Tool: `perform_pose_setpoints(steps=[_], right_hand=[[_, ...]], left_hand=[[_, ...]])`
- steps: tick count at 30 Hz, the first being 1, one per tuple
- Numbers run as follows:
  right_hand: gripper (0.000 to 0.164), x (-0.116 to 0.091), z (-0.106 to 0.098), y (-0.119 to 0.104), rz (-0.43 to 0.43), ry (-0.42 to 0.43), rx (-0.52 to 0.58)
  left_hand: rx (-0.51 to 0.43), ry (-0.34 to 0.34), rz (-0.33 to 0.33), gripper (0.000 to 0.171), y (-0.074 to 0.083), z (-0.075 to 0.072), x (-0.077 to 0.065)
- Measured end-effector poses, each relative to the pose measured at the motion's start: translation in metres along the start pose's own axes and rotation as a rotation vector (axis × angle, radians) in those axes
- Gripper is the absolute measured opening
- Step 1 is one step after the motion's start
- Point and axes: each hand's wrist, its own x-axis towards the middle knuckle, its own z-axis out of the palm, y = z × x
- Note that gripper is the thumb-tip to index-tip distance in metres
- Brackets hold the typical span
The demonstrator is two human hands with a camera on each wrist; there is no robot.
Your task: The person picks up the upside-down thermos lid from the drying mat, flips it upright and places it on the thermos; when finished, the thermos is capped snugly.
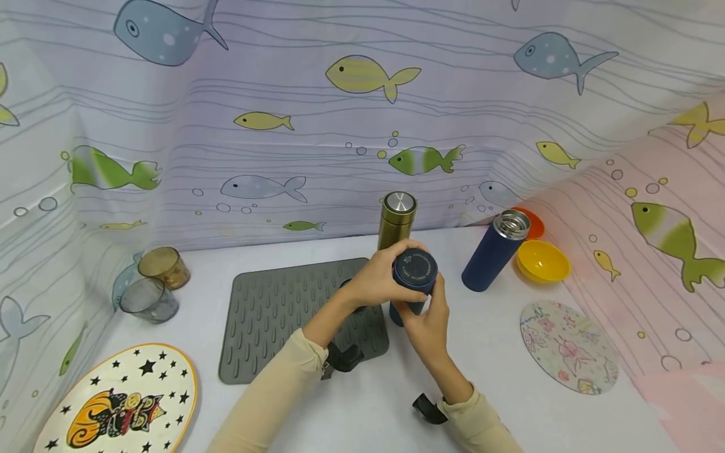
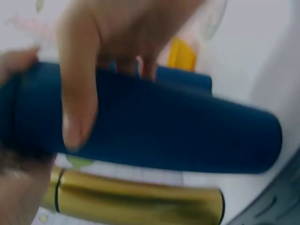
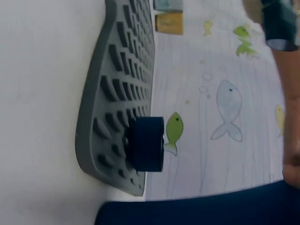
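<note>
A dark blue thermos [image 1: 416,307] stands upright in front of me, with a black printed disc on top of its lid [image 1: 416,268]. My left hand [image 1: 376,277] grips the lid from the left. Lower down, my right hand [image 1: 426,324] holds the body, its thumb lying across the blue wall [image 2: 178,126] in the left wrist view. A gold thermos [image 1: 393,229] with a silver-topped lid stands just behind. To the right is a second blue thermos [image 1: 494,255], its steel mouth uncovered. On the grey mat sits a loose blue cap [image 3: 147,144], mostly hidden by my left wrist in the head view.
The grey ridged mat [image 1: 283,321] lies left of the thermos. Two tinted glasses, one amber [image 1: 164,267] and one grey [image 1: 150,301], stand far left above an oval cat plate [image 1: 164,371]. Right are yellow [image 1: 542,262] and orange [image 1: 532,221] bowls and a floral mat [image 1: 569,347].
</note>
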Motion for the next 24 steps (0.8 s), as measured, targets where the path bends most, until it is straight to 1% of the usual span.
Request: perform_pose_setpoints(steps=[2,4,6,7,9,11,12,14,16,17,19,21,24], right_hand=[[0.072,0.002,-0.003,-0.001,-0.035,-0.026,-0.017],[0.072,0.004,-0.004,-0.001,-0.056,-0.056,-0.022],[0.073,0.006,-0.005,0.001,-0.077,-0.084,-0.036],[0.073,0.007,-0.006,0.005,-0.071,-0.096,-0.038],[0.072,0.009,-0.007,0.016,-0.047,-0.11,-0.037],[0.07,0.015,-0.009,0.03,-0.003,-0.102,-0.043],[0.069,0.02,-0.011,0.037,0.04,-0.091,-0.046],[0.067,0.035,-0.015,0.05,0.119,-0.047,-0.047],[0.066,0.054,-0.018,0.059,0.184,0.014,-0.058],[0.067,0.065,-0.019,0.063,0.211,0.043,-0.064],[0.069,0.084,-0.021,0.073,0.233,0.091,-0.079],[0.071,0.101,-0.02,0.083,0.239,0.117,-0.103],[0.073,0.116,-0.017,0.097,0.25,0.13,-0.13]], left_hand=[[-0.095,-0.067,0.007,0.074,-0.002,-0.006,0.002],[-0.157,-0.122,0.003,0.074,-0.004,-0.012,0.003],[-0.183,-0.154,-0.004,0.075,-0.005,-0.016,0.003],[-0.175,-0.154,-0.011,0.075,-0.005,-0.017,0.003],[-0.114,-0.12,-0.015,0.077,-0.004,-0.018,0.0],[-0.018,-0.042,-0.01,0.08,-0.004,-0.018,-0.005],[0.036,0.01,-0.017,0.081,-0.005,-0.019,-0.009],[0.122,0.115,-0.046,0.082,-0.008,-0.023,-0.019],[0.151,0.198,-0.099,0.081,-0.013,-0.028,-0.031],[0.153,0.223,-0.133,0.079,-0.017,-0.031,-0.038],[0.158,0.251,-0.207,0.077,-0.025,-0.036,-0.051],[0.172,0.26,-0.275,0.076,-0.033,-0.039,-0.064],[0.231,0.264,-0.35,0.076,-0.045,-0.04,-0.078]])
